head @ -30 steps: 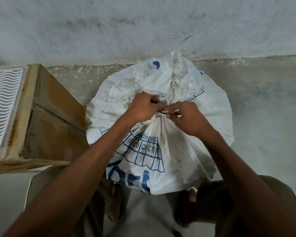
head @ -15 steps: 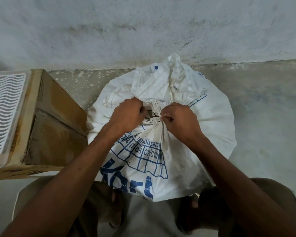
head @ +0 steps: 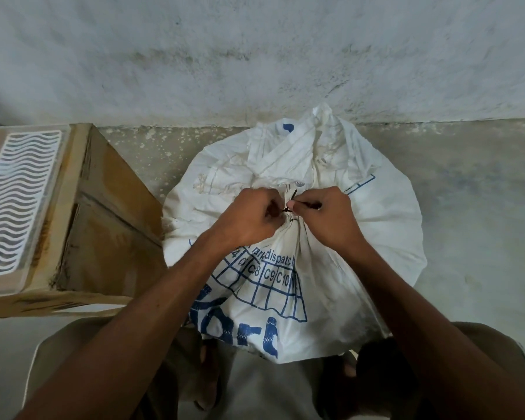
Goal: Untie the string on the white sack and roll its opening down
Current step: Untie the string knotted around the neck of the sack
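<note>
A full white sack (head: 373, 237) with blue print stands on the floor between my knees. Its neck is bunched and tied with a thin dark string (head: 294, 198). My left hand (head: 249, 219) pinches the string at the knot from the left. My right hand (head: 325, 216) pinches the string's other end from the right, fingertips nearly touching the left hand's. The loose top of the sack flops toward the wall behind the knot. Most of the knot is hidden under my fingers.
A brown cardboard box (head: 103, 225) stands left of the sack, almost touching it, with a white wavy-patterned plastic tray (head: 19, 204) on top. A stained grey wall (head: 255, 56) rises just behind the sack. Bare concrete floor (head: 473, 192) lies to the right.
Both hands kept working at the knot. A short dark end of the string now sticks up between my fingertips, and my right hand has drawn a length of it to the right.
</note>
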